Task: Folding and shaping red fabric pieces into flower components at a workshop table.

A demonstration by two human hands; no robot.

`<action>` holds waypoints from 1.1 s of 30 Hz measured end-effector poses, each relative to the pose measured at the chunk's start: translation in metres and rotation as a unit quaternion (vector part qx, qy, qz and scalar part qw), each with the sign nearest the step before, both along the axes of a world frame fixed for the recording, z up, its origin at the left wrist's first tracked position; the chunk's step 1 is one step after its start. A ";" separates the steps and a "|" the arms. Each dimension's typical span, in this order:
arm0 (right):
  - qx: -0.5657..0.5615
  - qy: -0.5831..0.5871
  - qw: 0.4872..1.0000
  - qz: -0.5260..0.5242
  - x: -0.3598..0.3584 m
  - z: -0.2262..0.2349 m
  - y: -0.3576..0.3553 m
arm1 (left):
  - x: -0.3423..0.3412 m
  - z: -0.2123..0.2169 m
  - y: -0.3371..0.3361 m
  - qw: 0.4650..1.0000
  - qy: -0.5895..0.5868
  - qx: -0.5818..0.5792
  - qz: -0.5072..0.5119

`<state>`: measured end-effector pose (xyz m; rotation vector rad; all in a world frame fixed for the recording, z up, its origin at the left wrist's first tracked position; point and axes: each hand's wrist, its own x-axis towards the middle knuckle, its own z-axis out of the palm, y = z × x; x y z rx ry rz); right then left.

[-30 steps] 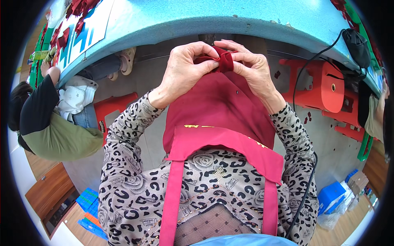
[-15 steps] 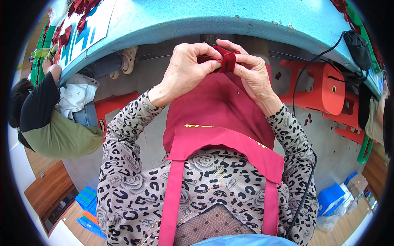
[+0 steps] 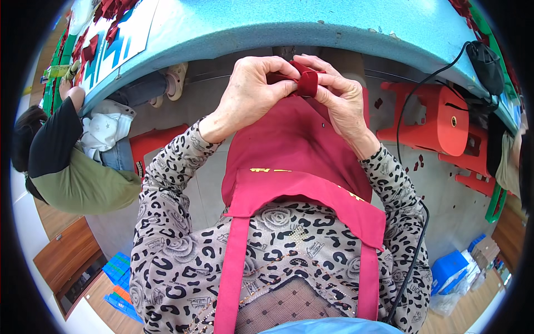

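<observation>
Between my two hands, just short of the table edge, is a small folded piece of dark red velvety fabric (image 3: pixel 307 83). My left hand (image 3: pixel 258 83) pinches its left side between thumb and forefinger. On the other side, my right hand (image 3: pixel 340 92) grips the fabric with thumb and fingers, its forefinger reaching behind. The fingertips of both hands nearly meet at the cloth. Part of the fabric is hidden behind the fingers. Below my hands hangs the dark red apron (image 3: pixel 295 145) over my lap.
A light blue table (image 3: pixel 267 33) curves across the front, with red fabric pieces (image 3: pixel 89 50) at its left. Red stools (image 3: pixel 445 119) stand right, and a black cable (image 3: pixel 401 117) hangs beside them. A co-worker (image 3: pixel 83 178) sits at left. Red scraps (image 3: pixel 416 166) lie on the floor.
The red fabric has turned slightly between my fingers, so a broader, smoother face shows. Both hands stay in nearly the same place and keep their hold.
</observation>
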<state>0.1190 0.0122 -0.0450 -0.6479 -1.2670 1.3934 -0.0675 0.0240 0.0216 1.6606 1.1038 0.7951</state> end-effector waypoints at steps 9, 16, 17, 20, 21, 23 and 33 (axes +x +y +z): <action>-0.041 0.033 0.998 0.027 -0.025 0.004 -0.008 | -0.024 -0.001 -0.008 1.000 0.015 -0.014 -0.003; 0.086 -0.134 0.987 -0.031 -0.032 0.004 -0.003 | -0.033 -0.002 -0.006 1.000 0.029 0.008 0.001; 0.086 -0.133 0.987 -0.030 -0.032 0.005 -0.002 | -0.033 -0.001 -0.006 0.999 0.031 0.012 -0.001; 0.076 -0.096 0.992 -0.038 -0.031 0.008 0.000 | -0.030 0.001 -0.004 0.999 0.034 0.019 -0.006; 0.076 -0.096 0.992 -0.037 -0.031 0.007 0.001 | -0.029 0.002 -0.003 0.999 0.030 0.023 -0.006; 0.039 -0.067 0.996 -0.035 -0.030 0.003 0.001 | -0.027 0.001 -0.001 0.999 0.022 0.031 -0.010; 0.029 -0.070 0.997 -0.004 -0.025 0.000 0.005 | -0.026 -0.010 0.003 1.000 0.015 0.007 -0.008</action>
